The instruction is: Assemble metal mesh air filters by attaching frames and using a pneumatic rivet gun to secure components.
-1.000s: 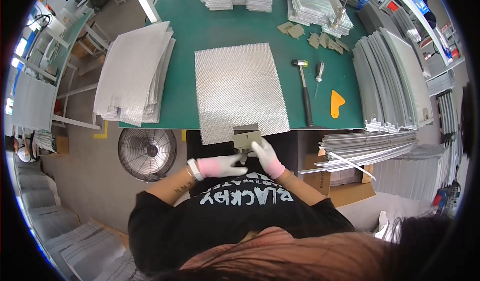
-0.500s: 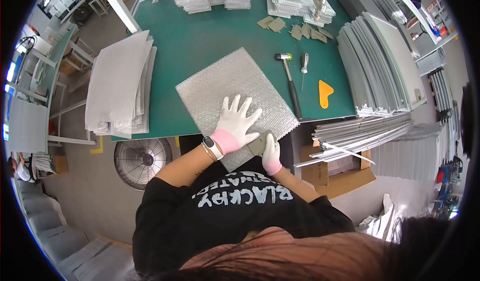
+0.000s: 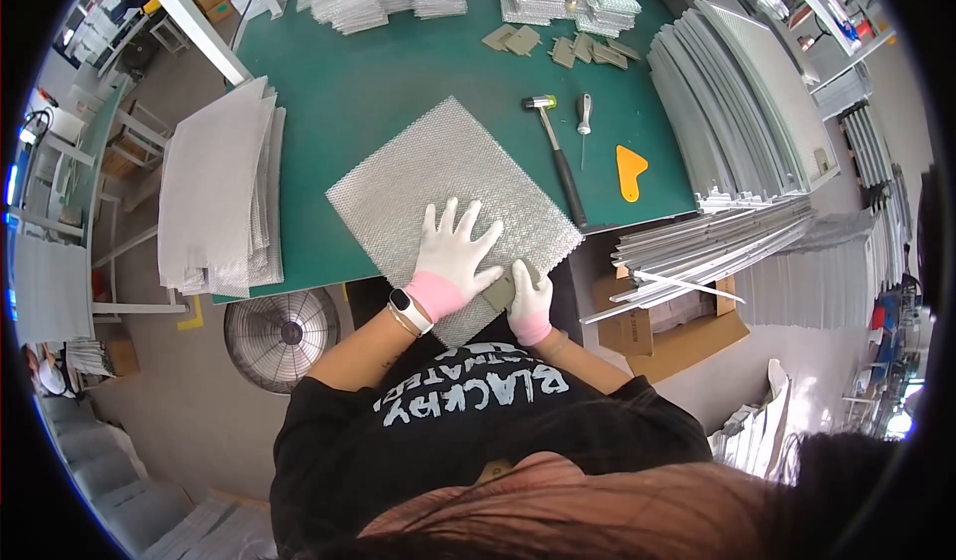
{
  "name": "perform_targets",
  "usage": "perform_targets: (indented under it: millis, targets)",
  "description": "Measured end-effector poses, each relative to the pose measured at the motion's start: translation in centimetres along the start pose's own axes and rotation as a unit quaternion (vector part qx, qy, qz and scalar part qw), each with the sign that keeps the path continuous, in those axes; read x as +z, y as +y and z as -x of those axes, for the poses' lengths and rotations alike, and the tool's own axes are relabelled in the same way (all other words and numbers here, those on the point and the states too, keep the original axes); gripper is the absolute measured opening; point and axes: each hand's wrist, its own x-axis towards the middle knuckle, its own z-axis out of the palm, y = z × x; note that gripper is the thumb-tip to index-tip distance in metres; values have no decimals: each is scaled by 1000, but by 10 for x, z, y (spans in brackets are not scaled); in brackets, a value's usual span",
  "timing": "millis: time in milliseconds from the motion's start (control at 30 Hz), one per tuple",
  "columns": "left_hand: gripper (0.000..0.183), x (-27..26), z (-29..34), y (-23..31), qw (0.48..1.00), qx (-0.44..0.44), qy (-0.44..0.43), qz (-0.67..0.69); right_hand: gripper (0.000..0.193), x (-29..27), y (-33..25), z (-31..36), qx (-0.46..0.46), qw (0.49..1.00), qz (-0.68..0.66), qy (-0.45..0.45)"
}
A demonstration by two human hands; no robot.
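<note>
At the mesh sheet's (image 3: 438,167) near right edge sits a small grey-green plate (image 3: 498,297), its longer side seeming to follow that edge. Nearer it, the right hand (image 3: 530,303) pinches its right end, the underside of the grip hidden. The left hand (image 3: 448,263) lies flat on the sheet, fingers spread, grasping nothing, thumb just beside the plate.

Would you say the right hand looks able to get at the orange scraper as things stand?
Probably yes: the orange scraper lies uncovered on the green table, forward and right of the right hand, which would likely first have to release the grey-green piece.
</note>
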Motion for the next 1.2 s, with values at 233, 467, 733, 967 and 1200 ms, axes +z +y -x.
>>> perform_targets:
  millis: [233, 467, 733, 967, 1200]
  targets:
    - [55, 2, -16, -46, 998, 58, -20, -16, 35, -7, -39, -28, 249, 913, 68, -317]
    - [49, -28, -26, -41, 991, 80, 107, 17, 29, -128, 5, -16, 134, 924, -333, 134]
    - [42, 74, 30, 52, 774, 22, -274, 571, 13, -221, -38, -37, 98, 884, -404, 212]
    - [42, 61, 22, 80, 657, 15, 36, 753, 24, -55, -74, 29, 261, 836, -473, -96]
    - [47, -91, 111, -69, 568, 61, 474, 670, 36, -231, -133, 1, 4, 872, -398, 285]
